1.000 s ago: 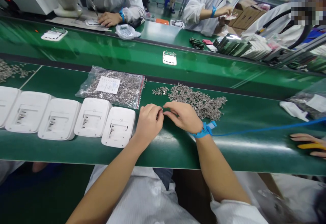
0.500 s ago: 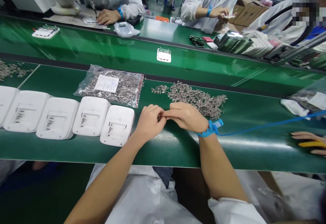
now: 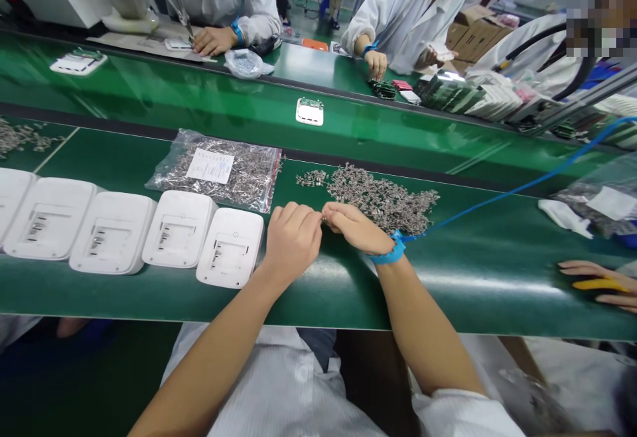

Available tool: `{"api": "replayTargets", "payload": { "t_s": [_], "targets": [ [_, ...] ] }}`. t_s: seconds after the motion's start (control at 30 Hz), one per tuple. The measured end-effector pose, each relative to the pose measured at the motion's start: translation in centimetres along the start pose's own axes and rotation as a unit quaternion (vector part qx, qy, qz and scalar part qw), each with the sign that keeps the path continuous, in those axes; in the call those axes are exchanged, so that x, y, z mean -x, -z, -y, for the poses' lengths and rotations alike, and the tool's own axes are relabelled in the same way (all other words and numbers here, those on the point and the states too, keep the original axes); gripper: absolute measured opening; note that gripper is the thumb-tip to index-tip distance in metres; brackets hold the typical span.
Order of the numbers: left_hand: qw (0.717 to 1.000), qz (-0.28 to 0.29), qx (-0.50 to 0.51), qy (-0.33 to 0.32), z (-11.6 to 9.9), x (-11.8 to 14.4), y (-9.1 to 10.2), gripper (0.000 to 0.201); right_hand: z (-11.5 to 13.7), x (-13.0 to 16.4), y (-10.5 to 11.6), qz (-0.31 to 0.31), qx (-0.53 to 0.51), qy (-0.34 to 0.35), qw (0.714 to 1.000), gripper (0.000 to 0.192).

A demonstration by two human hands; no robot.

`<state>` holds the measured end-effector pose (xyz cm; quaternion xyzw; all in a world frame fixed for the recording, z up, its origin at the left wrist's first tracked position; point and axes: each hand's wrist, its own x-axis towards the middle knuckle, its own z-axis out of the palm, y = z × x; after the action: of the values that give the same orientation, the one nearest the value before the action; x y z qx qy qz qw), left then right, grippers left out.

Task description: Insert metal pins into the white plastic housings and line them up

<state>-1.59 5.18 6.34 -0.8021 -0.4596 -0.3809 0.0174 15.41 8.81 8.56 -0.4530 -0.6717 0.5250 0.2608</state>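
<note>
My left hand is closed, knuckles up, over the green work surface; what its fingers hold is hidden. Close beside it, my right hand has its fingers pinched together, with a bit of a small metal piece showing at the tips. A blue wrist strap circles my right wrist. Just beyond that hand spreads a pile of small metal pieces. To the left of my left hand stands a white plastic housing, its slotted recess facing up.
Several more white housings line up on the left. Behind them lies a clear bag of metal pieces. A white unit with a circuit board rests on the far green strip. At right, another person's hand holds something yellow. Co-workers sit opposite.
My right hand has drawn slightly left and curled its fingers. My left hand has turned more knuckles-up. The blue cord has risen, and a co-worker's hand opposite has reached down to the dark boards.
</note>
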Motion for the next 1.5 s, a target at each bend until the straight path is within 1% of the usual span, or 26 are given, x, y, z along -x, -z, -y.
{"api": "replayTargets", "payload": {
  "t_s": [0.03,0.1,0.13,0.17,0.2,0.23,0.27,0.3,0.37,0.43,0.5,0.57,0.63,0.7,0.8,0.87,0.97,1.03,1.1,1.2,1.27,1.33,1.37,1.4,1.43,1.5],
  "targets": [
    [0.999,-0.006,-0.031,-0.008,0.0,0.0,0.0,0.016,0.0,-0.1,-0.4,0.015,-0.060,-0.044,0.997,0.020],
    [0.997,-0.015,-0.078,-0.025,0.1,0.1,0.1,0.017,0.1,-0.2,-1.2,0.050,-0.174,-0.125,0.976,0.024],
    [0.995,-0.019,-0.092,-0.027,0.1,0.1,0.2,0.018,0.2,-0.3,-1.5,0.066,-0.208,-0.149,0.964,0.025],
    [0.995,-0.022,-0.098,-0.025,0.2,0.1,0.2,0.018,0.3,-0.2,-1.6,0.075,-0.218,-0.156,0.960,0.026],
    [0.995,-0.024,-0.096,-0.015,0.2,0.1,0.3,0.018,0.5,-0.2,-1.7,0.075,-0.201,-0.141,0.966,0.027],
    [0.996,-0.025,-0.085,0.001,0.3,0.1,0.4,0.017,0.7,-0.1,-1.6,0.061,-0.154,-0.106,0.980,0.027],
    [0.997,-0.026,-0.067,0.020,0.4,0.1,0.4,0.015,0.9,0.0,-1.3,0.033,-0.086,-0.051,0.994,0.026],
    [0.998,-0.021,-0.043,0.036,0.4,0.1,0.4,0.013,1.0,0.2,-1.0,0.000,-0.009,0.016,1.000,0.023],
    [0.998,-0.001,0.013,0.060,0.6,0.0,0.4,0.012,1.0,0.4,-0.1,-0.038,0.122,0.157,0.979,0.024],
    [0.994,0.034,0.072,0.080,0.7,0.0,0.4,0.013,0.8,0.5,0.8,-0.016,0.190,0.264,0.946,0.024],
    [0.984,0.081,0.126,0.093,0.9,-0.1,0.3,0.017,0.4,0.4,1.5,0.027,0.225,0.319,0.920,0.023],
    [0.974,0.130,0.161,0.096,1.0,-0.2,0.3,0.019,0.0,0.2,1.8,0.040,0.251,0.335,0.907,0.025],
    [0.967,0.160,0.174,0.096,1.2,-0.3,0.3,0.020,-0.2,0.0,1.8,0.043,0.263,0.332,0.905,0.023],
    [0.966,0.158,0.177,0.099,1.2,-0.3,0.2,0.021,-0.1,0.0,1.7,0.038,0.256,0.315,0.913,0.018],
    [0.976,0.114,0.168,0.073,1.3,-0.3,0.2,0.023,0.1,0.0,1.3,0.003,0.198,0.253,0.947,0.013],
    [0.989,0.060,0.136,0.022,1.3,-0.3,0.2,0.018,0.2,-0.2,0.9,-0.013,0.134,0.185,0.973,0.020],
    [0.995,-0.027,0.063,-0.074,1.3,-0.2,0.3,0.010,0.0,-0.6,0.1,0.014,-0.035,0.061,0.997,0.034],
    [0.991,-0.072,0.013,-0.112,1.1,-0.2,0.4,0.011,-0.3,-1.0,-0.5,0.031,-0.161,-0.029,0.986,0.038],
    [0.986,-0.101,-0.035,-0.125,1.0,-0.3,0.5,0.012,-0.5,-1.3,-1.1,0.032,-0.226,-0.091,0.969,0.038],
    [0.985,-0.109,-0.077,-0.114,0.9,-0.3,0.4,0.010,-0.5,-1.6,-1.9,0.042,-0.236,-0.118,0.964,0.038],
    [0.987,-0.107,-0.075,-0.093,1.1,-0.1,0.1,0.006,-0.4,-1.5,-2.1,0.060,-0.244,-0.129,0.959,0.038],
    [0.993,-0.098,-0.043,-0.058,1.5,0.0,-0.3,0.006,-0.1,-1.3,-2.0,0.044,-0.205,-0.100,0.973,0.038],
    [0.995,-0.090,-0.012,-0.031,1.7,0.1,-0.4,0.009,0.1,-1.1,-1.7,0.016,-0.156,-0.060,0.986,0.037],
    [0.996,-0.081,0.028,0.005,1.9,0.1,-0.5,0.013,0.2,-0.9,-1.4,-0.016,-0.091,-0.003,0.996,0.033],
    [0.994,-0.066,0.079,0.049,2.0,0.1,-0.5,0.017,0.4,-0.7,-0.9,-0.042,-0.025,0.062,0.997,0.027],
    [0.968,-0.007,0.205,0.142,2.1,-0.1,-0.3,0.025,0.6,-0.4,0.1,-0.052,0.075,0.187,0.978,0.027]
  ]
}}
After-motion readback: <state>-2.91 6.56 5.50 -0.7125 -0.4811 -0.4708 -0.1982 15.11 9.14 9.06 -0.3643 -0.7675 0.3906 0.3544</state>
